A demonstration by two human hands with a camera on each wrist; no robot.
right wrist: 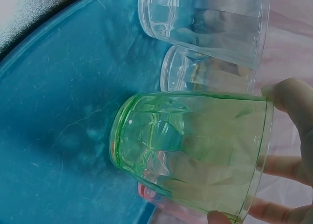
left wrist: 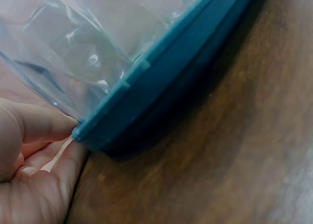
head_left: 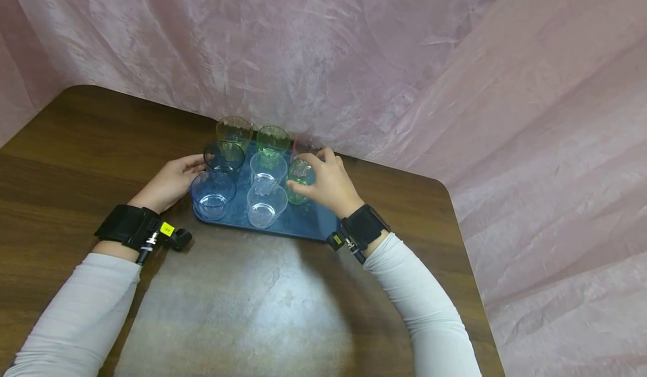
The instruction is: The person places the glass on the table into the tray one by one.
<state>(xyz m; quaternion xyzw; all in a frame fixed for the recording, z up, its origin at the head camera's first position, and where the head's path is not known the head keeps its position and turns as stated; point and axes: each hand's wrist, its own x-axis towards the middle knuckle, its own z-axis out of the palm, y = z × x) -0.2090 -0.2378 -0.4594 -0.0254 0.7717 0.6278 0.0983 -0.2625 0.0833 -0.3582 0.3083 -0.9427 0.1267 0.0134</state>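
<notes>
A blue tray [head_left: 308, 228] bears several see-through plastic cups. My right hand [head_left: 331, 183] grips a green cup [right wrist: 195, 145] by its rim, thumb on one side and fingers on the other. Whether its base touches the tray, I cannot tell. My left hand [head_left: 174, 179] pinches the tray's left edge, with the thumb on top and fingers beneath in the left wrist view. Beside it stand a blue cup [head_left: 212, 197] and a dark cup [head_left: 224, 160]. Two clear cups, one in front [head_left: 265, 204], stand left of the held cup. A pink cup [head_left: 305, 142] is partly hidden by my right hand.
At the back of the tray stand a yellow cup [head_left: 235, 131] and another green cup [head_left: 273, 140]. The tray lies near the far edge of the brown wooden table [head_left: 65, 180]. A pink curtain [head_left: 283, 45] hangs behind and to the right.
</notes>
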